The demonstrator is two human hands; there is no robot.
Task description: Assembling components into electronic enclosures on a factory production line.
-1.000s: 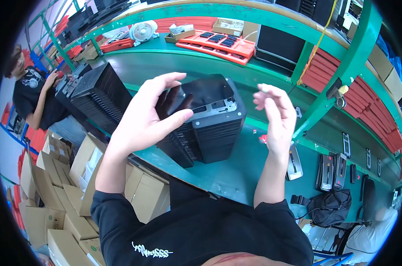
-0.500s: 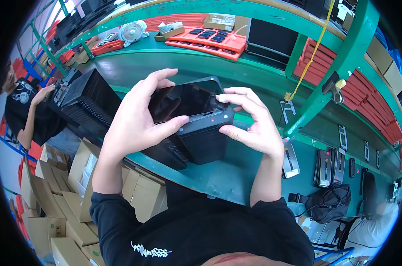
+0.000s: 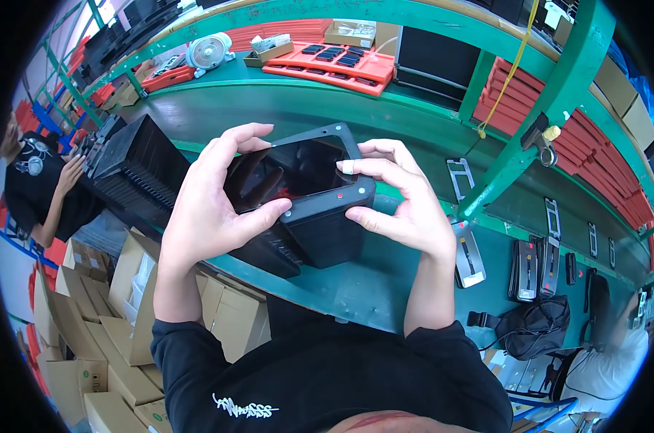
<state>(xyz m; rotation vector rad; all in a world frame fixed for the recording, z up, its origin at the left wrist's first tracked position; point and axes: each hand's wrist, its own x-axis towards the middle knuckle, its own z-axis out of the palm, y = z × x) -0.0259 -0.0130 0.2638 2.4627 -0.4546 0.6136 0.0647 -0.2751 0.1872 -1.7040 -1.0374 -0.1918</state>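
Note:
A glossy black panel with a dark frame lies on top of a tall black stack in front of me. My left hand spans the panel's left side, thumb on the near frame edge and fingers at the far edge. My right hand curves around the right end. One of its fingers, with a pale band, rests at the panel's right corner, and its thumb is by the near right side. Light dots and a red dot mark the near frame. The fingertips of both far-side grips are partly hidden.
More black stacks stand to the left, near another person. Open cardboard boxes fill the lower left. Flat framed parts and a black bag lie on the right. A green post rises at right; red trays sit behind.
The panel and both hands appear slightly further left in view. My right fingers and thumb have come in a little closer on the panel's right end.

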